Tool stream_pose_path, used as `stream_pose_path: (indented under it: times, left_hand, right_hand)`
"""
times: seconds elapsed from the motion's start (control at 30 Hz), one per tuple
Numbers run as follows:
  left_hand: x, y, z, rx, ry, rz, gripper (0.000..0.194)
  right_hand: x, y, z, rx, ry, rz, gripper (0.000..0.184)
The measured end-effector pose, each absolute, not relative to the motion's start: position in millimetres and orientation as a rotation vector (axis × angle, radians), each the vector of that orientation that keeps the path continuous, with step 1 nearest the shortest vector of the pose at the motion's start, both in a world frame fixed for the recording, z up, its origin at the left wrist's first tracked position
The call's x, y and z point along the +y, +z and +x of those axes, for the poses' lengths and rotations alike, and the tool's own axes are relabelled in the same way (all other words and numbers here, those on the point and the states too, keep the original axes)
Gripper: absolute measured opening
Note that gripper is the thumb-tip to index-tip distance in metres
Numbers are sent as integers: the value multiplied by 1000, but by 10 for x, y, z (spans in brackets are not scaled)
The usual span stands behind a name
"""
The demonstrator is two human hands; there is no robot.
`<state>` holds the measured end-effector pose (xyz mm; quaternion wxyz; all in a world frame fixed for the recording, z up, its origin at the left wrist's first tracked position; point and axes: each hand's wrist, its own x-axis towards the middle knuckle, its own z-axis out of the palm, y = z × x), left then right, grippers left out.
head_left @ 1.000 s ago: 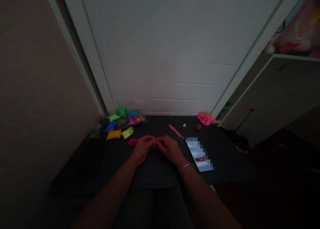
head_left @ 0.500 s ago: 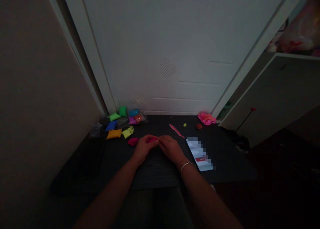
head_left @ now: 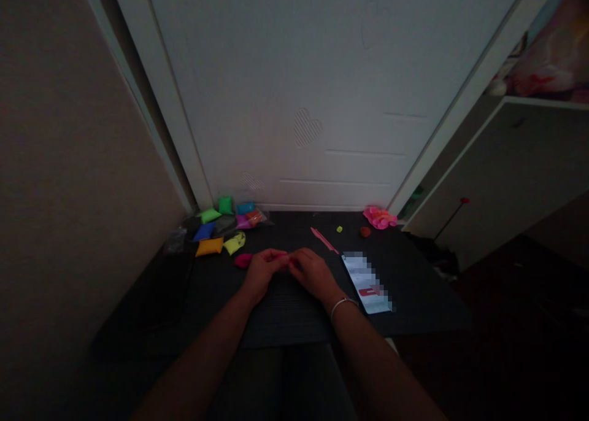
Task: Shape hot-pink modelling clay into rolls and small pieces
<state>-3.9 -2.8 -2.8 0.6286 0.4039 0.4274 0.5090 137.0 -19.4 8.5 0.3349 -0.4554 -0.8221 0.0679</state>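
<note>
My left hand (head_left: 261, 272) and my right hand (head_left: 316, 275) meet over the middle of the dark table. Between their fingertips is a small piece of magenta modelling clay (head_left: 283, 256), mostly covered by the fingers. The left thumb and fingers pinch it from one side. On the other side, the curled right fingers press against it. A larger magenta lump of clay (head_left: 242, 261) rests just left of my left hand, partly behind it. Beyond my right hand lies a slim pink modelling tool (head_left: 324, 240).
Several coloured clay packets, including an orange packet (head_left: 210, 247) and a blue packet (head_left: 204, 231), lie at the back left. A lit phone (head_left: 367, 289) is on the right. Behind it are a yellow bit (head_left: 339, 229), a reddish ball (head_left: 365, 231) and a ruffled pink piece (head_left: 380, 218).
My right fingers have curled more and shifted slightly against the clay. Less of the magenta piece shows between the hands. The things on the table stay where they were.
</note>
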Motion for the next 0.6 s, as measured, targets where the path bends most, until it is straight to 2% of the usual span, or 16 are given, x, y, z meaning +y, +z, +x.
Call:
stream_pose_path:
  times: [0.2,0.37,0.47,0.6]
  left_hand:
    - [-8,-19,-46,1091,1210,973,22]
    - [30,-16,-118,1220,1437,1018,31]
    - [51,-34,-154,1280,1522,1080,30]
    - [61,-58,-135,1276,1518,1095,25]
  right_hand:
    - [-163,57,1382,-2002,250,-1220,11]
    - [-74,22,1485,-1392,636,-1271,22]
    - [-16,-13,1543,-1117,843,-1158,32]
    - [19,-59,1551,-975,978,-1058,32]
